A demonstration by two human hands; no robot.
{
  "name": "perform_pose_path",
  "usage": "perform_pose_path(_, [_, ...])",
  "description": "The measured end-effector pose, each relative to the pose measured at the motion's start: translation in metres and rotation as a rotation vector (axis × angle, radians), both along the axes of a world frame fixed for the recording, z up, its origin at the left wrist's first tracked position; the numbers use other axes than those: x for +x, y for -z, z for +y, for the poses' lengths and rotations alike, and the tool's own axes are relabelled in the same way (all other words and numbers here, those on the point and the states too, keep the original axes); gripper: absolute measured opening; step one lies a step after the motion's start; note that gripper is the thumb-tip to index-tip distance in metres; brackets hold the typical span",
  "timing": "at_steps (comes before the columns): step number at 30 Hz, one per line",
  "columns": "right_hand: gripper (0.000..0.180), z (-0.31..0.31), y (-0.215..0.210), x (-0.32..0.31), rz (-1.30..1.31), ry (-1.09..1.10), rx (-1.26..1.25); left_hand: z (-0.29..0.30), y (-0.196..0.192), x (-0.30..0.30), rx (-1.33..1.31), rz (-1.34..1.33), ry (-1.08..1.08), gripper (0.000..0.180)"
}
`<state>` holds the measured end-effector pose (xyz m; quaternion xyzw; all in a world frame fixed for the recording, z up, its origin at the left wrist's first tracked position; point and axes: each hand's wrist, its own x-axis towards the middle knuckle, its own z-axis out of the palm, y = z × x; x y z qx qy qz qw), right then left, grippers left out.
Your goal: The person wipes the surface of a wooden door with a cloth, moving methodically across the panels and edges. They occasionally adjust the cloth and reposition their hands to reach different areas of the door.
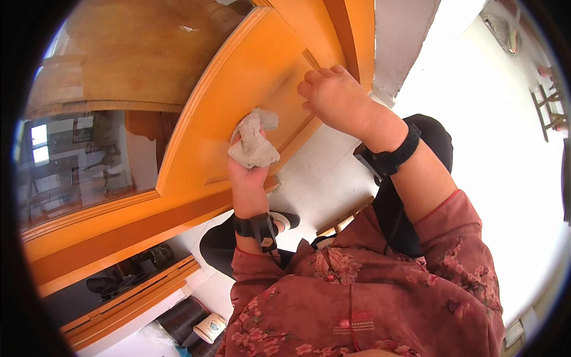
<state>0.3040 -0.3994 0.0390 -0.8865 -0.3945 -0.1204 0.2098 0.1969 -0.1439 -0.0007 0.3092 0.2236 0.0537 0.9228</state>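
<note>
A crumpled grey cloth is held in my left hand, its fingers mostly covered by the folds. The cloth is close against the orange wooden door, over its lower panel. Farther right, my right hand is closed, with its knuckles up, by the panel's moulding near the door's edge. Its fingertips are turned away, so whatever they hold or press on is hidden. Black bands with small devices are strapped round both wrists.
The door has a large glass pane with reflections. Below it, a wooden cabinet holds dark shoes. A dark bin and a paper cup stand at the lower left. Wooden stools are far right on the pale floor.
</note>
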Motion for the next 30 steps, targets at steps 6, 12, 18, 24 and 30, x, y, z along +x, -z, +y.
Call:
perform_pose_path(6, [0.017,-0.009,-0.011,0.000,0.088,0.096,0.075,-0.028,0.021,0.012,-0.056,0.105,-0.034,0.031])
perform_pose_path(12, [0.019,-0.013,-0.021,-0.002,0.079,0.098,0.108,-0.024,0.095,0.036,-0.086,0.051,0.206,0.022])
perform_pose_path(18, [0.015,-0.014,-0.020,0.001,0.082,0.083,0.114,-0.023,0.182,0.045,-0.091,0.295,0.060,0.019])
perform_pose_path(24, [0.013,-0.007,-0.016,0.010,0.125,0.081,0.020,-0.001,0.260,0.042,-0.100,0.187,0.287,0.025])
perform_pose_path(30, [0.016,0.002,-0.015,0.015,0.124,0.051,0.023,-0.009,0.234,0.049,-0.215,0.429,0.144,0.027])
